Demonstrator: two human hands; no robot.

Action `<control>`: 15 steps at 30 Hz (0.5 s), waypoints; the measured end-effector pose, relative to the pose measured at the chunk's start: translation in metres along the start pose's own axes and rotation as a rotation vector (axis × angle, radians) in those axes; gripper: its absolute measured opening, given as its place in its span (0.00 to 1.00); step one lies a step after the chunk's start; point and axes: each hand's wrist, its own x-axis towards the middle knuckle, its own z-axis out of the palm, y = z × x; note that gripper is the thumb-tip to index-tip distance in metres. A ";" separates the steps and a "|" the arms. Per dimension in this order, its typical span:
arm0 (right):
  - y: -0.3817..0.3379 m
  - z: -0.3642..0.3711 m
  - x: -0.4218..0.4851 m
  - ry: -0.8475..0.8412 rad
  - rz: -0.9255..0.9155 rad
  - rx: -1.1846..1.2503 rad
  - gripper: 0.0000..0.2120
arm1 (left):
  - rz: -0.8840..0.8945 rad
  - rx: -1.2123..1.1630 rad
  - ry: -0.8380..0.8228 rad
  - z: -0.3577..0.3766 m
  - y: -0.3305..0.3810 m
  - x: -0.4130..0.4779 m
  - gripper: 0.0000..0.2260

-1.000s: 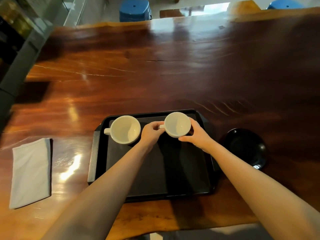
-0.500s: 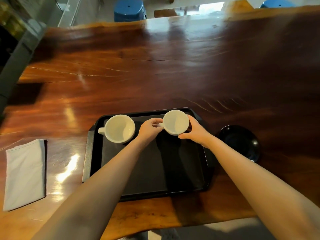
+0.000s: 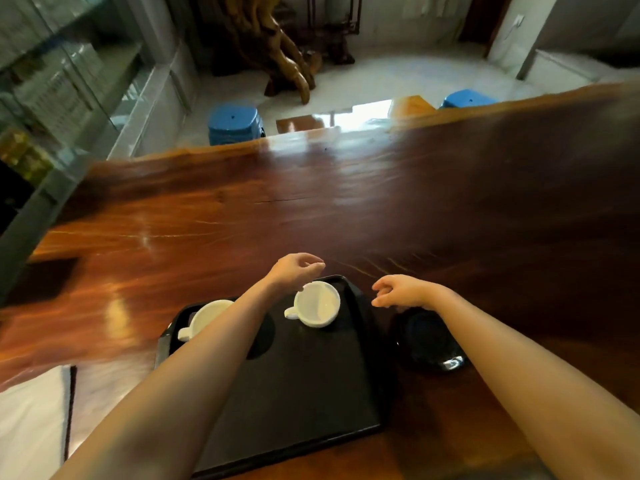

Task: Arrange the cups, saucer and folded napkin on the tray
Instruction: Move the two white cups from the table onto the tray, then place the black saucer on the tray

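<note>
Head view: both hands, left hand (image 3: 298,270) and right hand (image 3: 401,292), are empty with loosely spread fingers; the right forearm could knock the round black glossy saucer (image 3: 429,344) just beside the black rectangular plastic tray (image 3: 311,403)

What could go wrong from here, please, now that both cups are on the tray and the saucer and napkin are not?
The left forearm lies across the tray, right beside the left cup; pulling back carelessly could knock that cup.

The black saucer sits on dark wood under the right hand, so it may be hard to see and easy to fumble.

The right cup stands near the tray's far corner; sliding the saucer in could bump it.
</note>
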 end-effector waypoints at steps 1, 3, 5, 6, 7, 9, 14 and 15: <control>0.006 -0.008 -0.008 -0.002 0.022 -0.023 0.25 | -0.010 0.015 -0.072 0.003 0.011 0.003 0.15; 0.021 -0.023 -0.022 0.025 0.058 -0.063 0.24 | -0.024 0.067 -0.211 0.013 0.030 0.009 0.17; 0.039 -0.036 -0.035 0.059 0.096 -0.071 0.23 | -0.037 0.108 -0.294 0.025 0.046 0.013 0.17; 0.048 -0.041 -0.041 0.074 0.117 -0.065 0.22 | -0.045 0.124 -0.315 0.032 0.052 0.016 0.17; 0.059 -0.045 -0.047 0.088 0.139 -0.058 0.22 | -0.052 0.140 -0.331 0.040 0.058 0.018 0.17; 0.080 -0.052 -0.058 0.116 0.180 -0.047 0.21 | -0.061 0.186 -0.366 0.056 0.068 0.024 0.17; 0.133 -0.053 -0.073 0.145 0.281 -0.001 0.22 | -0.100 0.310 -0.437 0.097 0.083 0.039 0.17; 0.142 -0.052 -0.074 0.143 0.302 0.009 0.22 | -0.105 0.345 -0.447 0.104 0.084 0.042 0.17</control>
